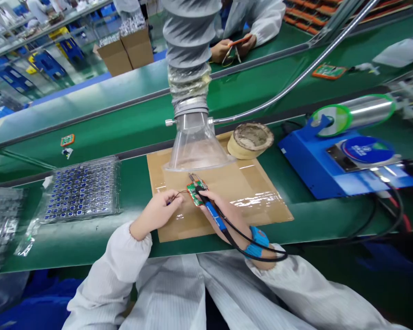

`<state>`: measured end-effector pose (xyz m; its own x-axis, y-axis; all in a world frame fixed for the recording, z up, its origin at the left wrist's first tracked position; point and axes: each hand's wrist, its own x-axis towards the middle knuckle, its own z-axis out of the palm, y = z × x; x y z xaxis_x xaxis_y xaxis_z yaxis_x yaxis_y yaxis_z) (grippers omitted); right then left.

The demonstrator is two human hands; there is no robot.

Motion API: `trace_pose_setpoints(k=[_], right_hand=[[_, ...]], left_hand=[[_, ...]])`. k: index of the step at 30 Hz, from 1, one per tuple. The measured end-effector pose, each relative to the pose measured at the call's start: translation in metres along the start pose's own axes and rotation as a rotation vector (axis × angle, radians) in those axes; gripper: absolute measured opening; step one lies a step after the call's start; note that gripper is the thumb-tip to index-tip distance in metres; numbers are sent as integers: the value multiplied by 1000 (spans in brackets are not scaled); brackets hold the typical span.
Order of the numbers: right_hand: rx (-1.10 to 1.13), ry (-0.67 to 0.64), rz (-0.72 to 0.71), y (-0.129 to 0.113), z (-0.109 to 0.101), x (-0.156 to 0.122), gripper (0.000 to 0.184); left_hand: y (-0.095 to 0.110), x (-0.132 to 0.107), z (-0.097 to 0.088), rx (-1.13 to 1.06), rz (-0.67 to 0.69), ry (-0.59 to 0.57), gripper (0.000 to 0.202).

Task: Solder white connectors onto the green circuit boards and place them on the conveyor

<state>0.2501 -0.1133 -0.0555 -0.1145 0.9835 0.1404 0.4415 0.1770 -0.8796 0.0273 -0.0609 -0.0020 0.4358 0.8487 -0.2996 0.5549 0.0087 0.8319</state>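
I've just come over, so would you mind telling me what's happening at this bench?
A person in white sleeves is working on a small green circuit board above a brown sheet. The left hand pinches a thin dark wire at the board's left side. The right hand holds a blue pen-like tool, its front end at the board. A clear hood hangs just beyond. Whether the wire is attached is too small to tell.
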Motion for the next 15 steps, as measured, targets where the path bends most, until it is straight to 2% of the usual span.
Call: trace_pose_setpoints(k=[5, 9, 13, 15], right_hand=[[259, 126, 83, -10, 8, -3, 29], [420, 137, 116, -16, 14, 5, 31], [457, 161, 106, -26, 14, 3, 31], [350, 247, 121, -30, 13, -1, 32]], left_hand=[[-2, -1, 15, -244, -106, -112, 37], [1, 0, 21, -311, -119, -163, 44], [9, -5, 30, -305, -109, -133, 39], [13, -9, 35, -241, -41, -114, 34]])
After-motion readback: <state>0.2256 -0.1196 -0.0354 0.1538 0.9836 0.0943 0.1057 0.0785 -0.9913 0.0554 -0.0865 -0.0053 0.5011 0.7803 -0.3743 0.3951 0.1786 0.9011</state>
